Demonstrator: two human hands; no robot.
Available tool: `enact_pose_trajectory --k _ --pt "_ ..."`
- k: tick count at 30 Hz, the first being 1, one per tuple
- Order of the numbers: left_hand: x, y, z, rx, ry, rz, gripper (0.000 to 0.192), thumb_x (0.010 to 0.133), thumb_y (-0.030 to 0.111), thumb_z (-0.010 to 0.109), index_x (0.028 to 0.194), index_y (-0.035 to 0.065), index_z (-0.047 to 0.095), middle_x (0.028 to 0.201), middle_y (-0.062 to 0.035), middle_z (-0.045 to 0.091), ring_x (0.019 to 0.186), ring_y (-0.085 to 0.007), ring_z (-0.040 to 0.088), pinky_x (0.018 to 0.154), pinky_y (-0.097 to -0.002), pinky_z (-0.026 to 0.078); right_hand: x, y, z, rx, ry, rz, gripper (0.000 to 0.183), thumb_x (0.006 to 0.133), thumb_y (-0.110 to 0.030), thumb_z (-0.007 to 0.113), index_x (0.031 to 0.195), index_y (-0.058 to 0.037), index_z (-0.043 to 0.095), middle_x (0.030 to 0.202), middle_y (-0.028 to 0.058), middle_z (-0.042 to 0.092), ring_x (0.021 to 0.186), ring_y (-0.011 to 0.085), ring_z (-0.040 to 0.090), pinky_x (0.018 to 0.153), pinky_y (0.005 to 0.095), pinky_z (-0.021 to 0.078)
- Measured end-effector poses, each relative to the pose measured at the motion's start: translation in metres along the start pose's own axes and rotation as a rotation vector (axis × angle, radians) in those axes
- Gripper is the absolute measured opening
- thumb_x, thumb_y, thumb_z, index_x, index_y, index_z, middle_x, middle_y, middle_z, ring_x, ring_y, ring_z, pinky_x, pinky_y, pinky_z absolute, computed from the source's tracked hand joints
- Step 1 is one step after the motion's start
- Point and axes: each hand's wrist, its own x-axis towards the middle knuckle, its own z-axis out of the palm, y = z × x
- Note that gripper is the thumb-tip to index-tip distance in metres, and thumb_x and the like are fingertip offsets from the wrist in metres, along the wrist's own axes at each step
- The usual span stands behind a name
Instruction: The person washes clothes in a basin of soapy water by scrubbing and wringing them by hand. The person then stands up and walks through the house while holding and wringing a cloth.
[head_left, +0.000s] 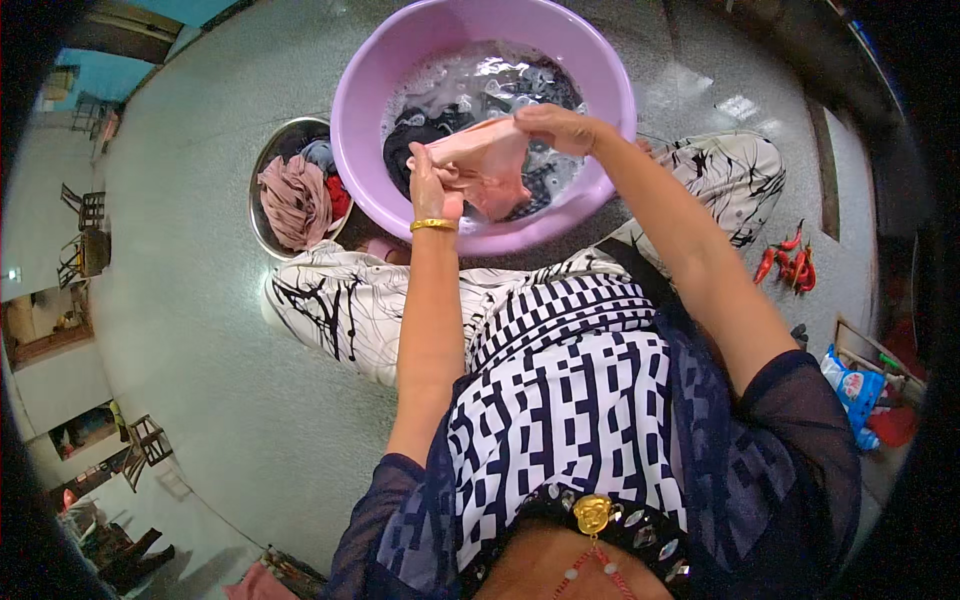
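Note:
A wet pink garment (491, 169) is stretched between my hands above a lilac plastic tub (356, 142). My left hand (433, 184), with a gold bangle at the wrist, grips its left end. At its upper right end, my right hand (559, 129) pinches the cloth. The lower part of the garment hangs down in folds near the water. Inside the tub, dark clothes (411, 146) lie soaking in sudsy water (480, 75). Foam and bubbles hide much of what is under the surface.
Left of the tub, a metal basin (259, 225) holds a dusty-pink cloth (294, 202), a red one and a blue-grey one. Several red chilli peppers (791, 262) lie on the floor at right, with a blue packet (851, 386) beyond. Wooden chairs (146, 446) stand far left.

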Motion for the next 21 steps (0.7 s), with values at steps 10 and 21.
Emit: enact_pose_trajectory --k 10,21 --pt "0.01 -0.036 -0.04 0.138 -0.061 -0.027 0.035 0.084 0.046 0.039 0.093 0.0133 0.05 0.08 -0.0022 0.051 0.069 -0.0139 0.05 0.067 -0.035 0.045 0.041 -0.017 0.124 -0.848 0.442 -0.382 0.02 0.077 -0.024 0.049 0.074 -0.0066 0.059 0.075 0.0115 0.059 0.068 0.0226 0.058 0.059 0.0348 0.0469" --pt "-0.006 -0.026 0.012 -0.124 -0.102 -0.218 0.031 0.084 0.036 0.04 0.098 0.0097 0.051 0.094 -0.0058 0.054 0.08 -0.023 0.055 0.071 -0.0359 0.044 0.051 -0.003 0.12 -1.249 0.578 -0.291 0.028 0.076 -0.023 0.045 0.071 -0.0031 0.063 0.077 0.0193 0.061 0.071 0.0325 0.061 0.06 0.0415 0.049"
